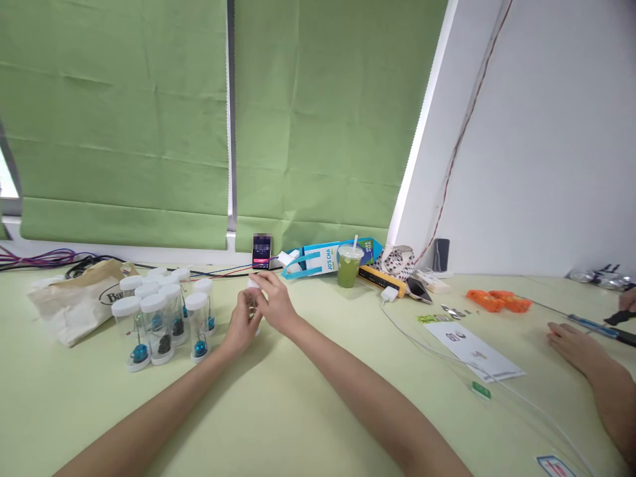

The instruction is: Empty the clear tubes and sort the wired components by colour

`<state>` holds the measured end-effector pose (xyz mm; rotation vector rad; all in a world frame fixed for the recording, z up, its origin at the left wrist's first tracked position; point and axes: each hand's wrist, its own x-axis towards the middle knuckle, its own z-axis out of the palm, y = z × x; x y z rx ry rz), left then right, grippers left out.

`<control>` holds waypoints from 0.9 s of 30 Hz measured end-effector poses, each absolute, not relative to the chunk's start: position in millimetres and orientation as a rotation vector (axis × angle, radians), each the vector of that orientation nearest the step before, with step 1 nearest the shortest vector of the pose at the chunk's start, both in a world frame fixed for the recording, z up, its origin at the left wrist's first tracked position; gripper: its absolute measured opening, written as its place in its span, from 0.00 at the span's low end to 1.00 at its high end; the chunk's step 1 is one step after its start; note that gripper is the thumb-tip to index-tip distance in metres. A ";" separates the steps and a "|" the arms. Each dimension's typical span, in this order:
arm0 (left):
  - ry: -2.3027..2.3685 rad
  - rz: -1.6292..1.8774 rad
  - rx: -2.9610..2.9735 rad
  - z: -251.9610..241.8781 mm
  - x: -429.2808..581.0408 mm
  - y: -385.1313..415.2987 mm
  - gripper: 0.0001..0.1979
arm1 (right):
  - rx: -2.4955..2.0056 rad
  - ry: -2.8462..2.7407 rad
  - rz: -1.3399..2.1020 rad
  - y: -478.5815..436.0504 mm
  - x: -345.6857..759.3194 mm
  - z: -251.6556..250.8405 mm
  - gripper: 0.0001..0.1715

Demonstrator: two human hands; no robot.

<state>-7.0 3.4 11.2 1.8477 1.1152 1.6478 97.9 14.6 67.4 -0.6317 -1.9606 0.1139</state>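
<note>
My left hand (243, 320) is wrapped round a clear tube with a white cap (253, 283), just above the table. From above, my right hand (273, 301) closes its fingers on the cap. Most of the tube is hidden behind my fingers, so its contents cannot be made out. To the left stand several clear capped tubes (199, 328) in a cluster, upright, with blue or dark small parts and thin wires inside.
Behind the tubes lies a cream cloth bag (74, 301). A phone (262, 252) leans at the back, near a green drink cup (349, 265) and a yellow power strip (381, 281). A white cable (447, 358) crosses the right side, beside orange parts (498, 301) and a co-worker's hand (579, 348).
</note>
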 end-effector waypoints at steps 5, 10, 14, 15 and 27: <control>1.090 1.748 1.932 9.1 -7.5 3.4 0.12 | -0.678 -1.963 0.083 3.9 87.5 60.6 0.19; 1.098 1.728 1.964 10.4 -6.9 2.4 0.12 | -0.695 -1.931 0.103 4.7 87.4 59.9 0.20; 1.102 1.739 1.940 11.1 -6.2 2.1 0.12 | -0.699 -1.919 0.105 4.5 87.2 61.2 0.19; 1.088 1.737 1.928 11.0 -5.9 2.0 0.12 | -0.702 -1.917 0.107 4.7 87.5 61.3 0.19; 1.110 1.730 1.926 8.3 -5.6 2.7 0.09 | -0.696 -1.964 0.125 9.0 91.4 58.4 0.19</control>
